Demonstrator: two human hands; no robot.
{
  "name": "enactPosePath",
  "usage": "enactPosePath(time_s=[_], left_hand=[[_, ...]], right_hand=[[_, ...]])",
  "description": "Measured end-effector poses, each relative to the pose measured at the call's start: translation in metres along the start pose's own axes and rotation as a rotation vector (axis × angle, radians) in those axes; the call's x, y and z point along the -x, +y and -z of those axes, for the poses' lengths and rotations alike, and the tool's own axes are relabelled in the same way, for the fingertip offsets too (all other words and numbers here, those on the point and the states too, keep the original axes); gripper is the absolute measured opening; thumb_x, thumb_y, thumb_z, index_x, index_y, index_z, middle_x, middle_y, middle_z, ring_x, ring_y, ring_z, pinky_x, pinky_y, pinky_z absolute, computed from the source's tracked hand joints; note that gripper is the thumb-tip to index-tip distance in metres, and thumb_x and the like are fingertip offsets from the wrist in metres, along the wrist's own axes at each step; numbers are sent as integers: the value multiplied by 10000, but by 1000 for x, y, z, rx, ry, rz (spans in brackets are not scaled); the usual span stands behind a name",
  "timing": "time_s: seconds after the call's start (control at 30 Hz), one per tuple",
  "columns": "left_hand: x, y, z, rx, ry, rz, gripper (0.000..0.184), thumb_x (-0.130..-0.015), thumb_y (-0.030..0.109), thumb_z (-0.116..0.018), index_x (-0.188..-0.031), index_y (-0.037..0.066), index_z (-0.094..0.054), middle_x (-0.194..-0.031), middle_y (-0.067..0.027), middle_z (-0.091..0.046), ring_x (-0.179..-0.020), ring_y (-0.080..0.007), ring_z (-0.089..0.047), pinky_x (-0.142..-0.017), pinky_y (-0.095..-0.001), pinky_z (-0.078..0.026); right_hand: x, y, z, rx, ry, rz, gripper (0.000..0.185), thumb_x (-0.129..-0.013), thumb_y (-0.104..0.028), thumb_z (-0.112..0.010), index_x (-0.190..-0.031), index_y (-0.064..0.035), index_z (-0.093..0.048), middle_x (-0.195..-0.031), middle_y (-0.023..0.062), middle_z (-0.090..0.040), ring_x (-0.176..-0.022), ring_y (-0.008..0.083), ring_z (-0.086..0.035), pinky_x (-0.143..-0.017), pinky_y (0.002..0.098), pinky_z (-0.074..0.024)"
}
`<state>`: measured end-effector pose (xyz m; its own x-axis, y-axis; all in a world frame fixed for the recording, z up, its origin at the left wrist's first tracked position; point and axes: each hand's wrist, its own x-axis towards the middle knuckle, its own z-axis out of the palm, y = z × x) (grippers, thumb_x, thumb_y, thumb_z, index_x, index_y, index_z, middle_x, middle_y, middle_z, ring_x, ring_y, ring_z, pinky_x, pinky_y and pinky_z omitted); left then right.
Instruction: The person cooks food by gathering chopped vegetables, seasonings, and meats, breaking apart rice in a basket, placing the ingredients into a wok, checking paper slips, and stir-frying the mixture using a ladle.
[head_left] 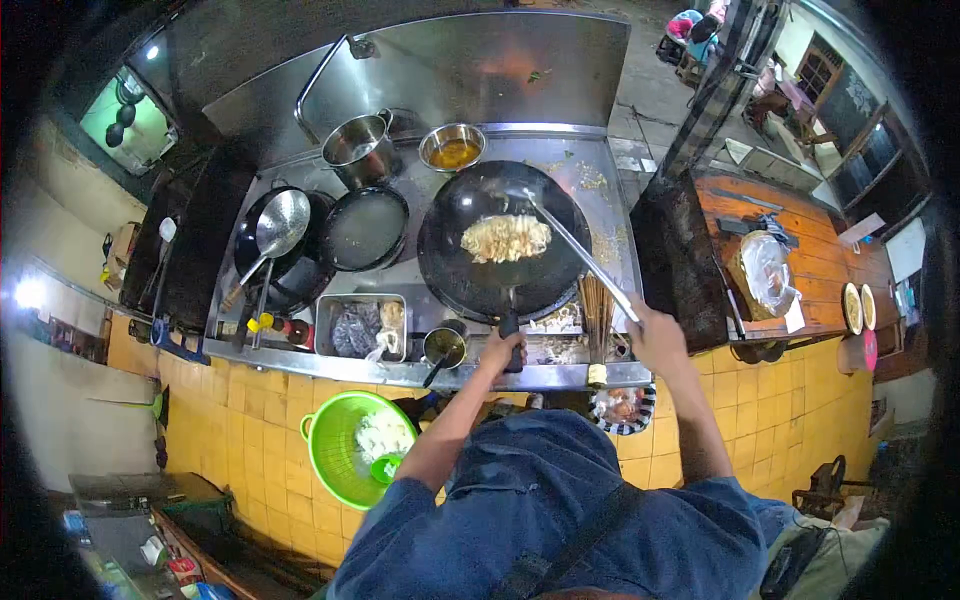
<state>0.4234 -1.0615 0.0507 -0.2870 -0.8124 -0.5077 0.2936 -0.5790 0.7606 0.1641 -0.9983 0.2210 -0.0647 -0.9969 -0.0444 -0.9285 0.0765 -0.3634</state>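
Note:
My left hand (500,352) is closed round the dark handle (511,328) of a large black wok (455,270) on the steel stove counter. Pale, lightly browned food (506,239), perhaps egg or noodles, lies in a mound in the middle of the wok. In my right hand (657,342) is the grip of a long-handled metal wok spatula (585,255). Its head reaches into the wok just beyond the food, and its exact shape is hard to make out.
Left of the wok are a dark pan (366,230), a steel pot (358,150), a large ladle (283,222) and a tray of bags (358,328). A bowl of amber liquid (453,150) stands behind. Below sits a green basket (330,460); a wooden table (790,290) is at right.

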Motion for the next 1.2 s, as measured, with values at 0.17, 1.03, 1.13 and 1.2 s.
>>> enactPosePath(time_s=[0.17, 1.03, 1.13, 1.2], left_hand=[[-31, -15, 6, -50, 56, -24, 252, -819, 182, -619, -955, 13, -492, -744, -122, -565, -620, -231, -583, -552, -365, -494], [102, -15, 67, -372, 226, -168, 350, -844, 202, -598, -1113, -1, -501, -880, -64, -617, -718, -105, -570, -550, -233, -451], [101, -20, 72, -283, 272, -158, 371, -839, 199, -607, -1119, -16, -493, -876, -70, -618, -707, -106, -576, -562, -235, -462], [101, -25, 78, -327, 286, -157, 380, -829, 197, -619, -1118, -15, -490, -888, -81, -617, -716, -115, -584, -585, -246, -474]], right_hand=[[-55, 5, -88, -381, -412, -218, 295, -914, -273, -413, -1075, -27, -433, -763, 221, -582, -708, 358, -594, -663, 469, -461], [-206, -163, 24, -1300, 569, 396, 205, -786, -67, -465, -602, 10, -513, -490, 31, -483, -448, 86, -462, -427, 250, -349], [-203, -153, 2, -1164, 747, 450, 211, -784, -61, -467, -587, 9, -497, -499, 10, -482, -448, 71, -445, -414, 238, -329], [-198, -155, 9, -1246, 660, 436, 193, -773, -51, -469, -594, 13, -502, -499, 10, -479, -453, 67, -443, -411, 237, -330]])
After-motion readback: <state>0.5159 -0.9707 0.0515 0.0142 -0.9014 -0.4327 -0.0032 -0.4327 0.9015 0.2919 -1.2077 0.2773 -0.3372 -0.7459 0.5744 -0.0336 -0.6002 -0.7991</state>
